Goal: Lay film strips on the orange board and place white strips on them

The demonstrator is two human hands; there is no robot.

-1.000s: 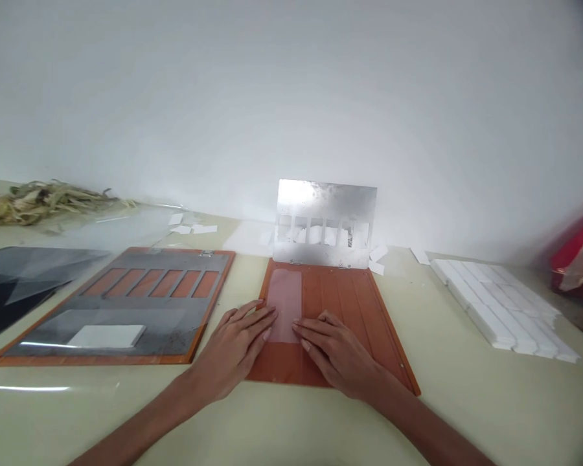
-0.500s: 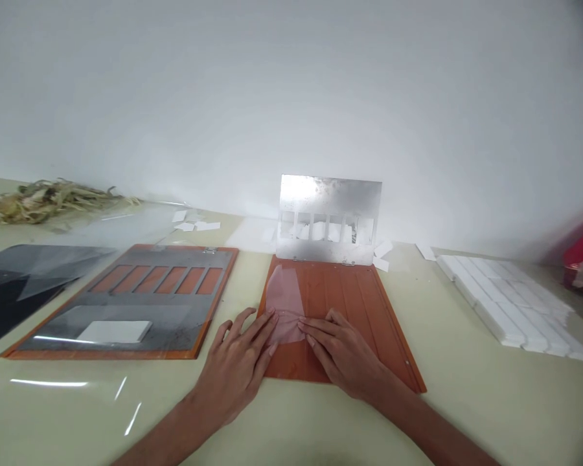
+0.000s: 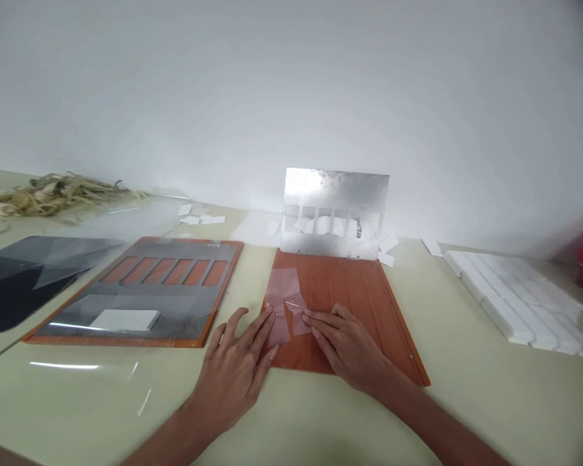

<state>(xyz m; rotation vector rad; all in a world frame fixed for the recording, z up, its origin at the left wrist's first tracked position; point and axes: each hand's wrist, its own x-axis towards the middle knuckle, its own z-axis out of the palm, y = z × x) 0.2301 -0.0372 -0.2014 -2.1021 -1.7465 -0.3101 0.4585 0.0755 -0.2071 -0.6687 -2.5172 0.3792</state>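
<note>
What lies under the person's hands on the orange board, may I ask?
A clear film lies on the orange board, under the fingertips of the left hand and right hand; what is beneath the palms is hidden.

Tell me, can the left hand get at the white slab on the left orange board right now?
Likely yes. The left hand lies right beside that orange board, and nothing stands between it and the white slab. It would first have to leave the clear film its fingertips are touching.
</note>
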